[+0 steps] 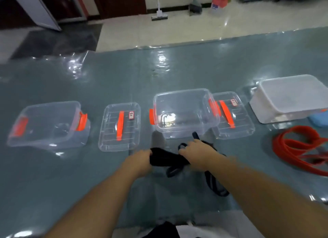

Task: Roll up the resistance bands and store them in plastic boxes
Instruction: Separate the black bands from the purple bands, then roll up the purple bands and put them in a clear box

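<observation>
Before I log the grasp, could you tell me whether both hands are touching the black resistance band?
Touching. The head view shows the left hand gripping one end of the bunched black resistance band and the right hand gripping the other.

text: none legible | small labels on left lid [131, 115] and right lid [234, 102] too blurred to read

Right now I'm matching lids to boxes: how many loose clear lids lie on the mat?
2. One lid lies between the left box and the middle box; the other lid lies right of the middle box, partly behind it.
</observation>
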`<action>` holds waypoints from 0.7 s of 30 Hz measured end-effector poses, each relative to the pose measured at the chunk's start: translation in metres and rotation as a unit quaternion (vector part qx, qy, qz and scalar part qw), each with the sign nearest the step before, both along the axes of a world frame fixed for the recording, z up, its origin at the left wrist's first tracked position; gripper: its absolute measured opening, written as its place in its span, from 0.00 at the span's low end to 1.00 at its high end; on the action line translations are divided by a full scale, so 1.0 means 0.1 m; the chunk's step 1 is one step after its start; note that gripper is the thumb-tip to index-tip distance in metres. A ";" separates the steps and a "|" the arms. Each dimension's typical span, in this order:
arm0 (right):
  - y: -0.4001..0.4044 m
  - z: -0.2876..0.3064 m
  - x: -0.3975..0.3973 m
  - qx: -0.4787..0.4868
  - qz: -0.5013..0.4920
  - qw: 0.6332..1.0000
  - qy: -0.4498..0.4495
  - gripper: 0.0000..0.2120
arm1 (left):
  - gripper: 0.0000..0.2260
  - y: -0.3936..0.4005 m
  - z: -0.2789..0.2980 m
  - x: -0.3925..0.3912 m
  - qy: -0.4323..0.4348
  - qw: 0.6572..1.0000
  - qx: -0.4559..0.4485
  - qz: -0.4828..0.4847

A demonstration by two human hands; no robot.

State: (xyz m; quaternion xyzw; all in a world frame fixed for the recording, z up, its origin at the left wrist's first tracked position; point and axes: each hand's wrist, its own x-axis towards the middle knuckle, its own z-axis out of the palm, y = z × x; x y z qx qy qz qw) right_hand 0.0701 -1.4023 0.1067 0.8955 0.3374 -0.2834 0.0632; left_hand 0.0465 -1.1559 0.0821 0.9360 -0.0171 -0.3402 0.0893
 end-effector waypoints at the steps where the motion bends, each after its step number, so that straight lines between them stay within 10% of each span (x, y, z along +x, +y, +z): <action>1: -0.04 -0.18 -0.04 0.000 -0.010 1.000 -0.016 0.22 | 0.21 -0.03 -0.04 -0.06 0.012 1.000 -0.002 0.013; 6: -0.16 -0.76 -0.29 -0.017 -0.124 0.992 -0.026 0.43 | 0.27 -0.21 -0.18 -0.34 0.060 0.996 -0.018 0.056; 21: -0.41 -0.74 -0.43 0.046 -0.096 0.994 0.000 0.47 | 0.31 -0.44 -0.23 -0.69 0.065 0.992 -0.008 0.111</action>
